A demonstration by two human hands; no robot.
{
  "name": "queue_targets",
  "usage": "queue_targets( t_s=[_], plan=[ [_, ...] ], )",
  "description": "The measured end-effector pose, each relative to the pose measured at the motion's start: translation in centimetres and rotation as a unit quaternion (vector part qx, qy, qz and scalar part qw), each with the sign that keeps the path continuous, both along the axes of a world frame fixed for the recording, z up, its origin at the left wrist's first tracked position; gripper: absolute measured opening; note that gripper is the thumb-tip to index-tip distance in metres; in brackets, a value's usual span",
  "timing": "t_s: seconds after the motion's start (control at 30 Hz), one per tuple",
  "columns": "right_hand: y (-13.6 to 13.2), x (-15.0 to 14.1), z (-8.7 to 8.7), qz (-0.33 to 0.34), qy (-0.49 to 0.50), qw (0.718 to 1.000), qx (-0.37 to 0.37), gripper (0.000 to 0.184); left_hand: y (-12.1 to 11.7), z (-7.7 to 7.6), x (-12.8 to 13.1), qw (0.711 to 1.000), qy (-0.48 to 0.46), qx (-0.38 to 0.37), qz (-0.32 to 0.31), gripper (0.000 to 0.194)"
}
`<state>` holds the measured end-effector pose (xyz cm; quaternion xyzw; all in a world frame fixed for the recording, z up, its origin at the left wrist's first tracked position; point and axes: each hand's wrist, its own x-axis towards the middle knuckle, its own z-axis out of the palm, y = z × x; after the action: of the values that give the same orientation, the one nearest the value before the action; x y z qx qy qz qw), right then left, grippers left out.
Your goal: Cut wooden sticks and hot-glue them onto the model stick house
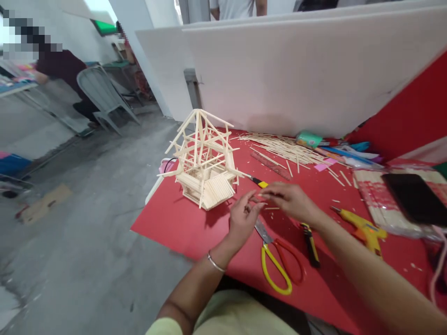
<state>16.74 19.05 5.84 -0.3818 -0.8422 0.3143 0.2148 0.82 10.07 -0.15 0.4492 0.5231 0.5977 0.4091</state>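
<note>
At far left a person in dark clothes point(63, 72) sits by a grey plastic chair point(96, 86); a piece of cardboard point(45, 203) lies on the floor. On the red table's point(178, 232) left part stands the stick house point(206, 163), its roof frame open, just beside the left hand point(244, 215). A white board point(279, 74) rises behind, partly hiding someone standing beyond it. The left hand is half curled, thumb near fingers; scissors point(267, 240) lie open-handled below it. The right hand point(291, 200) has its fingertips close together, meeting near the left's; whether either grips a small piece cannot be told. Past the hands lie a clear ruler point(270, 166) and a heap of thin sticks point(279, 148). A yellow-black cutter point(310, 244) lies by the right wrist, and a green roll point(309, 138) farther back. Rightward are a yellow glue gun point(363, 227) and a plastic-wrapped pack point(373, 200), its red markings too blurred to read, partly covered by a phone point(414, 197).
</note>
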Motion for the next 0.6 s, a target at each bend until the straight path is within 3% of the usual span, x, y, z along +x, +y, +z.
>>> queue_targets(
  t_s=[0.17,0.3,0.37,0.6],
  plan=[
    [-7.2,-0.8,-0.5,-0.016,0.074,0.996,0.057,0.022,-3.0,0.8,-0.5,0.994,-0.092,-0.044,-0.035,0.026],
    [-11.0,-0.6,-1.2,-0.011,0.072,0.988,0.137,0.021,-6.8,2.2,-1.8,0.994,-0.052,-0.061,-0.078,0.026],
    [-12.7,-0.4,-1.4,-0.009,0.091,0.983,0.161,0.022,-8.4,2.8,-2.2,0.996,-0.016,-0.065,-0.062,0.022],
    [-16.6,0.7,-0.9,-0.052,0.199,0.963,0.175,0.017,-10.9,5.1,-1.7,0.995,0.062,-0.022,-0.075,0.014]
  ],
)
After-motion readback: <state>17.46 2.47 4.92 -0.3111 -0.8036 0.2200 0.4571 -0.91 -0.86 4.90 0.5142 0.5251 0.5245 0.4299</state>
